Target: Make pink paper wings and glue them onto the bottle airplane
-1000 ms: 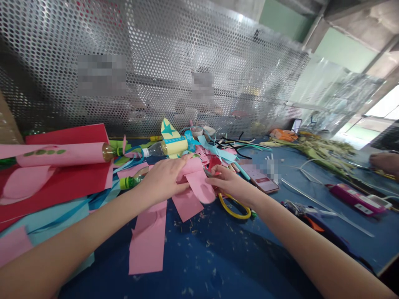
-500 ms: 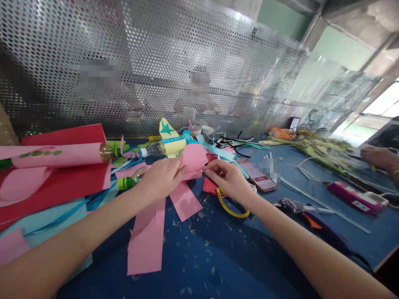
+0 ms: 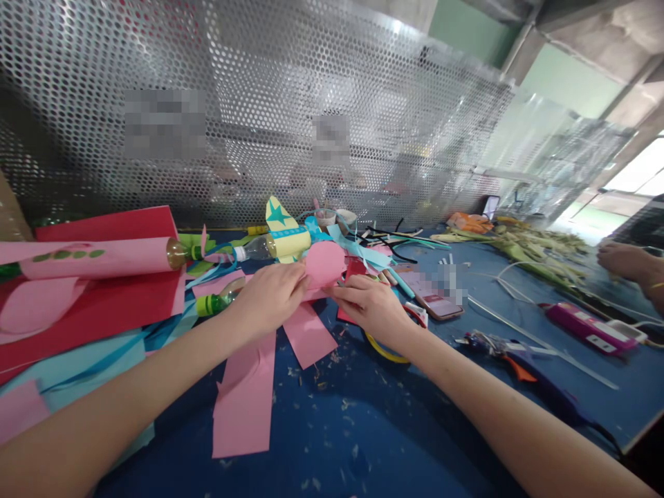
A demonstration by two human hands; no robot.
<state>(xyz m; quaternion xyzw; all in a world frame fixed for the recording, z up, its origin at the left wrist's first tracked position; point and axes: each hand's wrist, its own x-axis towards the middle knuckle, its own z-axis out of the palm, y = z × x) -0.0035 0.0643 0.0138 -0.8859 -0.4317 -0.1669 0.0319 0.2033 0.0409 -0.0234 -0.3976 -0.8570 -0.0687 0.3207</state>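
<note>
My left hand [image 3: 272, 294] is closed around a plastic bottle [image 3: 225, 299] with a green cap, lying on its side. Pink paper wraps the bottle's far end, and a rounded pink paper piece [image 3: 325, 264] stands up from it beside my left fingertips. My right hand [image 3: 369, 302] has its fingers pinched together at the right edge of this pink paper. Whatever lies between those fingertips is too small and hidden to name. Below the bottle lie pink paper strips [image 3: 243, 408] on the blue table.
To the left is another pink-wrapped bottle [image 3: 119, 257] on red paper [image 3: 119, 308]. Behind my hands lies a yellow-wrapped bottle [image 3: 288, 243]. A yellow ring [image 3: 386, 351], a phone [image 3: 438, 301], a blue glue gun [image 3: 544, 384] and a purple power strip [image 3: 591, 326] lie rightward. At far right shows another person's hand [image 3: 630, 266].
My right hand has moved slightly left, bringing its fingertips to the pink paper. The rounded pink piece has shifted a little. My left hand stays nearly in place.
</note>
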